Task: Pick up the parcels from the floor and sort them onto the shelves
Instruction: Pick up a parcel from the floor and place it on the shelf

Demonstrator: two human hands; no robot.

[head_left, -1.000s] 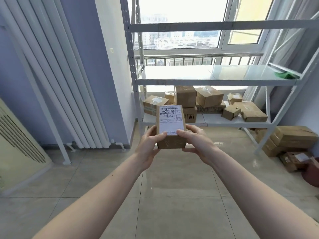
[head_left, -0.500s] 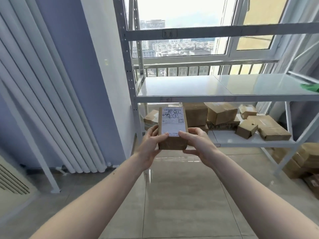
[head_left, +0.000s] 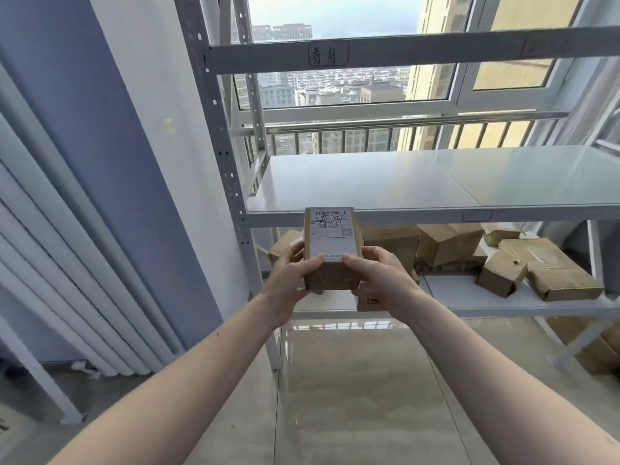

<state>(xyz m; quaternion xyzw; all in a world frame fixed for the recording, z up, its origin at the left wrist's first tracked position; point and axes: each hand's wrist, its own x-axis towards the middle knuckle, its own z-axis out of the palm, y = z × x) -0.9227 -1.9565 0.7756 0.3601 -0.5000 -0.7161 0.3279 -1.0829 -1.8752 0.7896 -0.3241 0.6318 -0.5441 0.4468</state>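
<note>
The label (head_left: pixel 332 234) on the held box (head_left: pixel 332 253) has a barcode, scrawled handwriting and fine print too small to read; both thumbs cover its lower edge. The left hand (head_left: pixel 290 280) hides the box's left side, the right hand (head_left: pixel 380 283) its lower right corner and most of a small box (head_left: pixel 367 303) on the low shelf (head_left: pixel 469 297). The held box blocks part of the pile of boxes (head_left: pixel 446 245) behind it. The mid shelf (head_left: pixel 369 182) and low shelf run off the right edge. Boxes on the floor (head_left: pixel 600 347) at lower right are cut by the frame and blurred. The tag (head_left: pixel 328 55) on the top rail carries handwriting I cannot read.
</note>
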